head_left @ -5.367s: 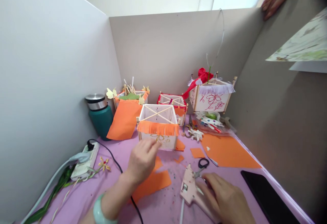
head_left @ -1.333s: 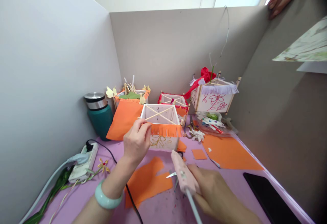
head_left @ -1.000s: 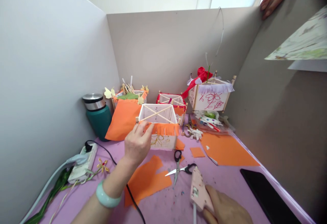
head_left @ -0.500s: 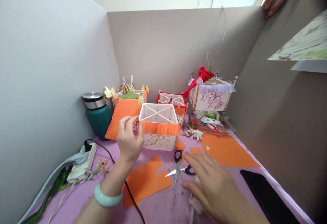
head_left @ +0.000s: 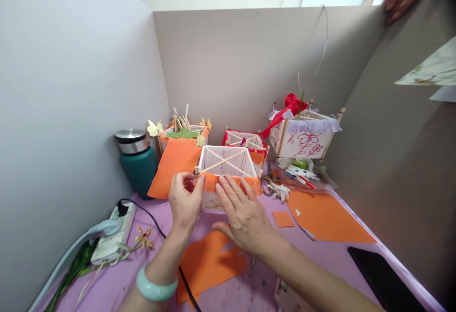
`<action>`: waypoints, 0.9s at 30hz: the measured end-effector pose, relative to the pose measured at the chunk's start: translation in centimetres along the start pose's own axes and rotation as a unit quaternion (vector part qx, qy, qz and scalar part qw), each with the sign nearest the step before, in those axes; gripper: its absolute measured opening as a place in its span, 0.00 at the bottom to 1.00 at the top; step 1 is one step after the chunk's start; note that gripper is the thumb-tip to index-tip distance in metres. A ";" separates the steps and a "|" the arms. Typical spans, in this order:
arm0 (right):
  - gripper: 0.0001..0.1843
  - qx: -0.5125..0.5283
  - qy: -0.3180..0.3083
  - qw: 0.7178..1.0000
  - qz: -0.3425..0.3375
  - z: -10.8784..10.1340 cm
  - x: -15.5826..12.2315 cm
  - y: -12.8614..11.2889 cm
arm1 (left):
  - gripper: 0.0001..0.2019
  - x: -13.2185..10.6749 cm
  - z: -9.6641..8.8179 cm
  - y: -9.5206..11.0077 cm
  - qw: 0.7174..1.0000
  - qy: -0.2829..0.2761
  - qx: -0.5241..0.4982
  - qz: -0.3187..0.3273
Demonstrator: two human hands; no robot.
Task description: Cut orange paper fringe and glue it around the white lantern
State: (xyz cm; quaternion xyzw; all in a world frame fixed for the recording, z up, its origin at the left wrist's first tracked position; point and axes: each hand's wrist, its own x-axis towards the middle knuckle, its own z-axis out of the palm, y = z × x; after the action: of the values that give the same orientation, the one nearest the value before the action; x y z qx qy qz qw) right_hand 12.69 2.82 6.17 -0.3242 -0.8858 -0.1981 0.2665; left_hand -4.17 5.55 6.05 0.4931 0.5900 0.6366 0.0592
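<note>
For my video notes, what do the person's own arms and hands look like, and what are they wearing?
Both the left hand and the right hand are bare, with no gloves, and no sleeves show on the forearms. A chunky pale-green bangle circles the left wrist; the right wrist shows no jewellery.

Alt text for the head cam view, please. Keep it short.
Left hand pinches one end of an orange paper fringe along the top edge of a white paper-and-stick lantern; right hand lies flat on it. Orange offcuts lie on lilac cloth below.
</note>
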 end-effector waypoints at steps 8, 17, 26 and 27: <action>0.36 -0.017 0.026 0.999 0.026 0.6 0.3 -0.2 | 0.08 -0.6 -0.2 -0.3 0.998 -0.011 0.010 0.057; 0.38 -0.016 0.014 1.000 0.015 0.8 1.5 -0.5 | 0.07 -0.7 -0.3 -0.2 0.998 -0.018 0.006 0.059; 0.39 0.002 0.017 1.000 0.007 0.2 2.5 -0.6 | 0.06 -0.8 -1.0 -0.1 0.995 -0.033 -0.079 0.054; 0.40 0.005 0.014 1.000 0.002 0.2 2.6 -0.6 | 0.07 -0.8 -1.1 0.0 0.995 -0.033 -0.078 0.055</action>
State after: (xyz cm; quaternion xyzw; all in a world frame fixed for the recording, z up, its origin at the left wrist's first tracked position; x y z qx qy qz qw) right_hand 10.51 3.69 7.51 -0.3220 -0.8823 -0.1974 0.2809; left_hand -4.54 4.31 5.77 0.5397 0.5083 0.6660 0.0817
